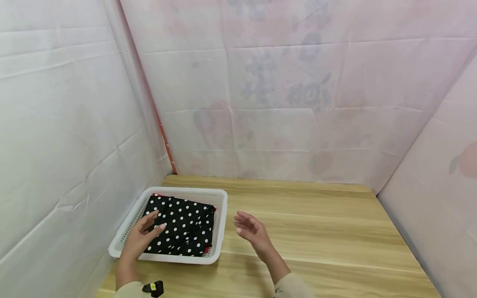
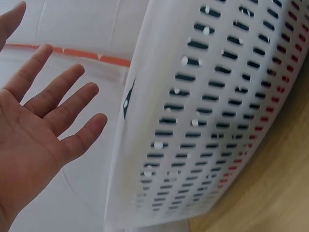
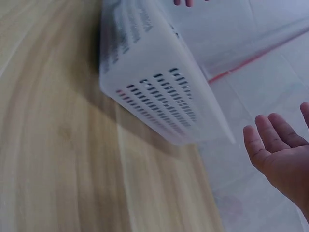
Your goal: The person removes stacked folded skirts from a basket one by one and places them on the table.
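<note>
Black cloth with white polka dots (image 1: 182, 225) lies folded in a white plastic basket (image 1: 222, 223) on the left of the table. Bits of red show at the cloth's edges. In the head view my left hand (image 1: 139, 238) is over the basket's left part, fingers loosely bent and holding nothing. The left wrist view shows that hand (image 2: 48, 111) with spread fingers beside the basket's slotted wall (image 2: 193, 111). To the right of the basket, apart from it, my right hand (image 1: 255, 236) hovers above the table, its fingers relaxed around nothing.
A wood-grain table (image 1: 316, 231) extends right of the basket. White sheeting with faint prints forms a left wall (image 1: 67, 124), a back wall (image 1: 268, 82) and a right wall (image 1: 439, 174). The basket stands close to the left wall.
</note>
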Demonstrator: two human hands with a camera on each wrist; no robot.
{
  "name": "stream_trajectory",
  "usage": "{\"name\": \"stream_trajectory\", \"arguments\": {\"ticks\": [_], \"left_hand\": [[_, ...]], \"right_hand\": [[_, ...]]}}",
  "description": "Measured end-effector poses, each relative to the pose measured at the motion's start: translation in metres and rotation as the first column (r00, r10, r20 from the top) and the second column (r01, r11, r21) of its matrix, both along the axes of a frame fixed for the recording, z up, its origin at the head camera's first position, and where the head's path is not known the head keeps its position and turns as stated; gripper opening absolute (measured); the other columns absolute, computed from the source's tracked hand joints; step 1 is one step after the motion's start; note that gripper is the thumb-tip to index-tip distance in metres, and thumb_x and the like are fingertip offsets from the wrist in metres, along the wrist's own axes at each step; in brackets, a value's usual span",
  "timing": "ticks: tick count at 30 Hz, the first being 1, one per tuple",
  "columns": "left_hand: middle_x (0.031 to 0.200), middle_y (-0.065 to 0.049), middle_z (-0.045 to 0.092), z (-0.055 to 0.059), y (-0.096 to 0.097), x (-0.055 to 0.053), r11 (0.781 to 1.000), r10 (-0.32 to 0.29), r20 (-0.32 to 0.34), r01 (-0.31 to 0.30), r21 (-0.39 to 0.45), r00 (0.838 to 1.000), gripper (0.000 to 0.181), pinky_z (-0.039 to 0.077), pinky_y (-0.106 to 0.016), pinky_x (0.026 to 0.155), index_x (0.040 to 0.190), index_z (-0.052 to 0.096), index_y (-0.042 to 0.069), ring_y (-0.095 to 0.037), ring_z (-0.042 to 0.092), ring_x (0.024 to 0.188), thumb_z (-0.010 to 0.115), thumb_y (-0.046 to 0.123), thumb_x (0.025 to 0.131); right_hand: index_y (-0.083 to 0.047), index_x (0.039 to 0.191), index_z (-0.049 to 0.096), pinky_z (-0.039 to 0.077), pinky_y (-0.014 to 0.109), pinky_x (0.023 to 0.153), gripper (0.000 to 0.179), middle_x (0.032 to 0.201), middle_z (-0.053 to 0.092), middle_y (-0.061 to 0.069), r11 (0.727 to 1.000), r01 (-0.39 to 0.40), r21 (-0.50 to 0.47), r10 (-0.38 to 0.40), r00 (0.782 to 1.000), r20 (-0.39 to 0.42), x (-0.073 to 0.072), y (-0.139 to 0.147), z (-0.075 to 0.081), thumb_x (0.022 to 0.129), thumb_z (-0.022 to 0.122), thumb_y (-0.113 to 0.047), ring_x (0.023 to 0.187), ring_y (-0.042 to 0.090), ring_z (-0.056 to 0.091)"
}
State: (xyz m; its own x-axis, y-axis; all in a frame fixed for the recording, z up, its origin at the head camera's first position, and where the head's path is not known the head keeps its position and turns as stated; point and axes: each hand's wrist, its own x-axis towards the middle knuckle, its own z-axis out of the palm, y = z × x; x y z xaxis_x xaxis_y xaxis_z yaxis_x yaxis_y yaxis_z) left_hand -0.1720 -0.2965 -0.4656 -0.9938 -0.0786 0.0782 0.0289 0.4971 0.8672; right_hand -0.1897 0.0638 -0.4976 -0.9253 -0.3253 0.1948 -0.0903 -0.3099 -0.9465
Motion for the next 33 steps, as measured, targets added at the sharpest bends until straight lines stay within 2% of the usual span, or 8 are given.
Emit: {"name": "stream_trajectory", "arguments": {"ticks": [5, 8, 13, 16, 19, 26, 28, 33], "left_hand": [[0.144, -0.022, 0.031, -0.002, -0.012, -0.001, 1.0, 0.012, 0.015, -0.012, -0.026, 1.0, 0.068, 0.025, -0.061, 0.098, 0.142, 0.036, 0.007, -0.041, 0.027, 0.13, 0.065, 0.035, 0.087], [0.143, -0.025, 0.031, -0.003, -0.02, -0.002, 0.999, 0.029, 0.033, -0.027, -0.042, 0.999, 0.07, 0.022, -0.063, 0.098, 0.143, 0.035, 0.006, -0.043, 0.025, 0.13, 0.065, 0.036, 0.087], [0.144, -0.026, 0.027, -0.005, -0.03, -0.004, 0.998, 0.058, 0.112, -0.053, -0.045, 0.992, 0.076, 0.021, -0.063, 0.099, 0.145, 0.029, 0.007, -0.044, 0.02, 0.132, 0.064, 0.041, 0.087], [0.146, -0.026, 0.024, -0.006, -0.037, -0.006, 0.997, 0.071, 0.159, -0.067, -0.032, 0.985, 0.079, 0.021, -0.063, 0.099, 0.147, 0.025, 0.009, -0.044, 0.016, 0.133, 0.062, 0.045, 0.087], [0.147, -0.026, 0.02, -0.008, -0.046, -0.008, 0.997, 0.077, 0.18, -0.073, -0.029, 0.981, 0.079, 0.02, -0.064, 0.099, 0.148, 0.022, 0.01, -0.045, 0.013, 0.134, 0.06, 0.044, 0.088], [0.149, -0.024, 0.016, -0.017, -0.058, 0.001, 0.992, 0.123, 0.216, -0.117, -0.04, 0.969, 0.075, 0.019, -0.062, 0.101, 0.145, 0.027, 0.004, -0.045, 0.009, 0.134, 0.062, 0.038, 0.089], [0.15, -0.024, 0.014, -0.02, -0.058, 0.001, 0.991, 0.133, 0.231, -0.128, -0.037, 0.964, 0.075, 0.019, -0.062, 0.101, 0.145, 0.027, 0.004, -0.045, 0.008, 0.134, 0.062, 0.039, 0.088], [0.148, -0.028, 0.014, -0.025, -0.057, -0.007, 0.987, 0.143, 0.252, -0.119, -0.107, 0.957, 0.078, 0.021, -0.059, 0.102, 0.144, 0.027, 0.002, -0.048, 0.013, 0.132, 0.061, 0.044, 0.088]], "right_hand": [[0.008, 0.134, 0.039, 0.044, 0.038, 0.091, 0.051, 0.129, 0.045, 0.029, 0.999, -0.042, 0.002, 0.042, 0.999, 0.025, -0.006, -0.022, 0.002, 0.088, 0.059, -0.001, 0.117, 0.039, 0.047], [0.008, 0.135, 0.04, 0.045, 0.039, 0.09, 0.05, 0.129, 0.046, 0.028, 0.995, -0.102, 0.022, 0.101, 0.994, 0.031, -0.01, -0.038, 0.004, 0.088, 0.058, 0.0, 0.116, 0.036, 0.049], [0.001, 0.136, 0.042, 0.045, 0.041, 0.091, 0.053, 0.127, 0.049, 0.02, 0.981, -0.148, 0.128, 0.14, 0.988, 0.07, -0.015, -0.064, 0.011, 0.087, 0.061, -0.005, 0.116, 0.033, 0.048], [-0.003, 0.136, 0.045, 0.044, 0.047, 0.09, 0.055, 0.123, 0.051, 0.016, 0.97, -0.128, 0.207, 0.1, 0.985, 0.142, -0.02, -0.079, 0.016, 0.084, 0.065, -0.008, 0.111, 0.03, 0.052], [-0.002, 0.134, 0.046, 0.042, 0.053, 0.09, 0.056, 0.118, 0.053, 0.015, 0.963, -0.102, 0.25, 0.048, 0.976, 0.213, -0.026, -0.096, 0.019, 0.082, 0.066, -0.008, 0.107, 0.029, 0.053], [0.007, 0.135, 0.039, 0.03, 0.068, 0.09, 0.062, 0.129, 0.043, 0.025, 0.961, -0.078, 0.265, -0.033, 0.92, 0.391, -0.022, -0.126, 0.014, 0.081, 0.066, -0.009, 0.119, 0.047, 0.038], [0.009, 0.134, 0.037, 0.029, 0.068, 0.091, 0.064, 0.128, 0.043, 0.027, 0.961, -0.054, 0.272, -0.065, 0.91, 0.409, -0.019, -0.134, 0.009, 0.08, 0.066, -0.008, 0.118, 0.048, 0.038], [0.01, 0.135, 0.036, 0.03, 0.058, 0.097, 0.069, 0.132, 0.037, 0.03, 0.944, 0.009, 0.329, -0.136, 0.92, 0.366, -0.013, -0.152, -0.004, 0.076, 0.068, -0.008, 0.119, 0.043, 0.038]]}}
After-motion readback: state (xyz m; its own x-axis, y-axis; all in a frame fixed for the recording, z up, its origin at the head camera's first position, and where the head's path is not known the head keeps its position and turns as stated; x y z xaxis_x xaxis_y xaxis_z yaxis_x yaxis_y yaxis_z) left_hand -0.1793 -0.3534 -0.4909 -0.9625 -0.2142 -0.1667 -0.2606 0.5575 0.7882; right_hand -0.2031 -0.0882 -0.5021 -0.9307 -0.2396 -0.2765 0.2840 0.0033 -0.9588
